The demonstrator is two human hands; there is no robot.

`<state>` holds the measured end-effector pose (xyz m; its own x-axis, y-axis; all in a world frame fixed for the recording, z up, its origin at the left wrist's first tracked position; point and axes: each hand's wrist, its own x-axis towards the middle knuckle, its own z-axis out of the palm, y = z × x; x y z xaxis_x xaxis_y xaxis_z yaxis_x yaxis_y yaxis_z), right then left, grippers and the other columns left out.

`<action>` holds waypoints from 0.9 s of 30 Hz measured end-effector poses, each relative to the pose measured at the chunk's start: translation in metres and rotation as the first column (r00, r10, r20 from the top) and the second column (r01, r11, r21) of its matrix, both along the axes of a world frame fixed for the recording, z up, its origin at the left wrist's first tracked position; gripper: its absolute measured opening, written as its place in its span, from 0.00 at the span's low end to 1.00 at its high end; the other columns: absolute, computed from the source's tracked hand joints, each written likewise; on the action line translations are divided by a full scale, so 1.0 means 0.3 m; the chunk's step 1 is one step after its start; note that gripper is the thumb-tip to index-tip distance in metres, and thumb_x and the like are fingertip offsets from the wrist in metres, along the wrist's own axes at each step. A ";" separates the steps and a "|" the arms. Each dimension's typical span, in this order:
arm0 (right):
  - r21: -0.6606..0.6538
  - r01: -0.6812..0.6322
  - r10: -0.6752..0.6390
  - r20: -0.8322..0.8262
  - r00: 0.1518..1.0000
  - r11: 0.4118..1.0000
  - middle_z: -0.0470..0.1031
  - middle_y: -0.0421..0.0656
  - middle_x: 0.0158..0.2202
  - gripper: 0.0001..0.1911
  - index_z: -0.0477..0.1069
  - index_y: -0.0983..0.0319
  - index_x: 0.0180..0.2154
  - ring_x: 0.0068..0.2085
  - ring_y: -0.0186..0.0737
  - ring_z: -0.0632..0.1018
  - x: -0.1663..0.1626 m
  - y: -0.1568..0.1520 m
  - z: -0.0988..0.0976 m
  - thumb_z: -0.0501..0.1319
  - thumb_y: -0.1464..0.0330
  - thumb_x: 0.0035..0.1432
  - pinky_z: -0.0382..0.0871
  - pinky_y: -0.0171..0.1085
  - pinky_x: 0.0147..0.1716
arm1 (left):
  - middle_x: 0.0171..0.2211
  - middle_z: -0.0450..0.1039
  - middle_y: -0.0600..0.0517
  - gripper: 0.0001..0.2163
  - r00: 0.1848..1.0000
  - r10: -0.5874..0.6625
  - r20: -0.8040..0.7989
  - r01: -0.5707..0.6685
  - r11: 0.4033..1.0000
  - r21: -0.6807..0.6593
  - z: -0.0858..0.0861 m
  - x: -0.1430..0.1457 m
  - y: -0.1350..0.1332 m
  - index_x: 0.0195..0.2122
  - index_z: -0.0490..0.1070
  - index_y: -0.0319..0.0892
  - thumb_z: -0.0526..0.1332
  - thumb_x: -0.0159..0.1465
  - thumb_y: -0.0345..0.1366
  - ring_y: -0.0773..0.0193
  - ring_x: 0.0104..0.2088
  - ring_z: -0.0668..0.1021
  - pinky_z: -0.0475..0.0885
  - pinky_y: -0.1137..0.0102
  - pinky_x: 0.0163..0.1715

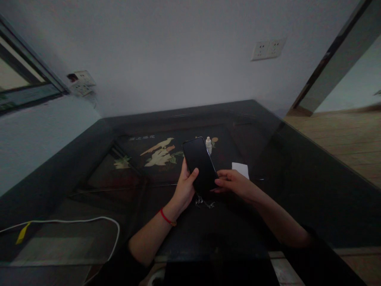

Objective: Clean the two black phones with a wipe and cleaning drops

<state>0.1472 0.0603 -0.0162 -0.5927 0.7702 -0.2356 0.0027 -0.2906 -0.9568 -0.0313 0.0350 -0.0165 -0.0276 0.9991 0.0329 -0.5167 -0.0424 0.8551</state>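
A black smartphone [201,163] with a dark screen is held tilted over the table. My left hand [186,186] is closed round its left side, the thumb lying on the screen's edge. At the lower right edge of the phone, my right hand [233,182] has its fingers bent against the side. A thin chain or strap [204,203] dangles from the phone's lower end. Just behind the phone stands a small white bottle [208,145]. Beside my right hand lies a white piece of paper or cloth [240,170], partly covered by that hand.
The dark glossy table [119,198] carries a bird-and-flower picture [160,155]. A white cable [101,218] with a yellow tag [23,233] runs along the left front. Wall sockets [268,49] are at the back right, with more sockets [85,78] at the left near a window.
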 end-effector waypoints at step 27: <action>0.069 0.108 -0.109 0.013 0.994 0.992 0.78 0.42 0.30 0.19 0.70 0.63 0.32 0.32 0.40 0.81 -0.030 -0.013 -0.026 0.69 0.56 0.47 0.77 0.40 0.36 | 0.64 0.59 0.51 0.36 0.998 0.008 -0.068 -0.009 1.000 -0.007 0.010 -0.013 -0.002 0.66 0.48 0.55 0.64 0.59 0.36 0.57 0.62 0.65 0.60 0.62 0.61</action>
<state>0.1383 0.0565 -0.0240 -0.5015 0.8441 -0.1898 -0.0094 -0.2247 -0.9744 -0.0351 0.0343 -0.0135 -0.0340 0.9990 0.0280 -0.4568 -0.0404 0.8887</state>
